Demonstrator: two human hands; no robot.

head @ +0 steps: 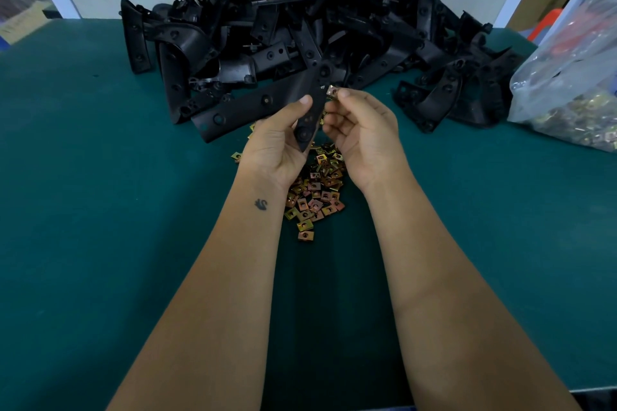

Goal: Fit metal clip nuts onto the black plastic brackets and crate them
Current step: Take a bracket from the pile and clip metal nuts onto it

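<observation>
Black plastic bracket [309, 112]: gripped by left hand [277, 140], long axis running away from the person, above the worktop [100, 177]. Clip nut [332, 90]: pinched in right hand [359, 130], just right of the bracket's edge. Loose clip nuts [315, 190] directly beneath.

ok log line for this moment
left hand: holds bracket | right hand: pinches clip nut at bracket edge | nut not seated | loose nuts on mat
</observation>
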